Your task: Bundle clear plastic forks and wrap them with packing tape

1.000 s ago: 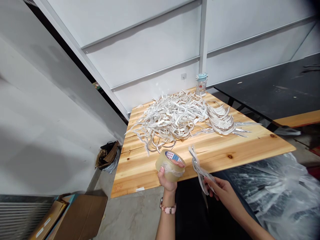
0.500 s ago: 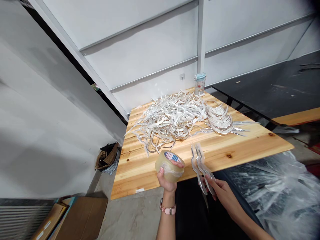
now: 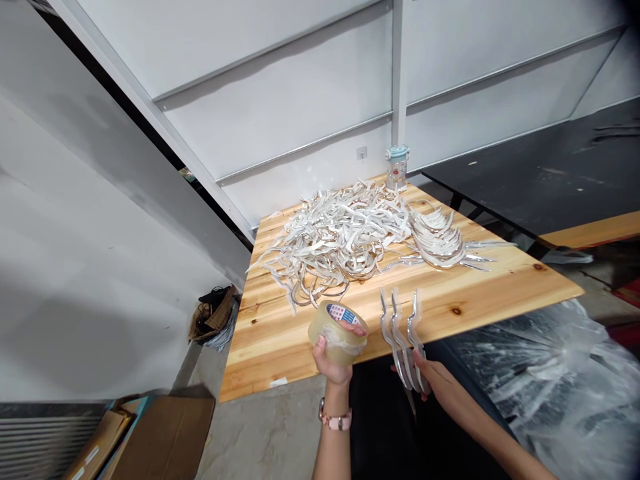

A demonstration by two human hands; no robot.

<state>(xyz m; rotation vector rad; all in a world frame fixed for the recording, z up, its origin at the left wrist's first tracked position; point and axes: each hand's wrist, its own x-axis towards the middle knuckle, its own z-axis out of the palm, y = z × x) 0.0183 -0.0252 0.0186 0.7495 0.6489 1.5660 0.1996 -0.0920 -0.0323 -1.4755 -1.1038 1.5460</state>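
Note:
My left hand (image 3: 334,365) is closed around a wide roll of clear packing tape (image 3: 338,332), with fingers through its core. Below that hand a pink-strapped watch (image 3: 336,421) circles the wrist. At the table's front edge, my right hand (image 3: 424,375) pinches the lower ends of three wavy, shiny strips (image 3: 400,340) with clear edges. Their upper ends fan apart over the wood. Farther back lies a large tangled heap of white and silvery strips (image 3: 340,230). To its right, a neater bundle of curved strips (image 3: 439,239) rests on several straighter silver strips (image 3: 480,257).
The wooden table (image 3: 280,333) stands against a white panel wall. A clear jar with a blue lid (image 3: 397,167) sits at its back corner. Cardboard boxes (image 3: 160,433) are on the floor at left, clear plastic sheeting (image 3: 555,373) at right, and a dark table (image 3: 550,173) beyond.
The strips in my right hand have spread; three now stand apart where two bunched together before. My left hand keeps the tape roll in nearly the same place. The view shifts slightly.

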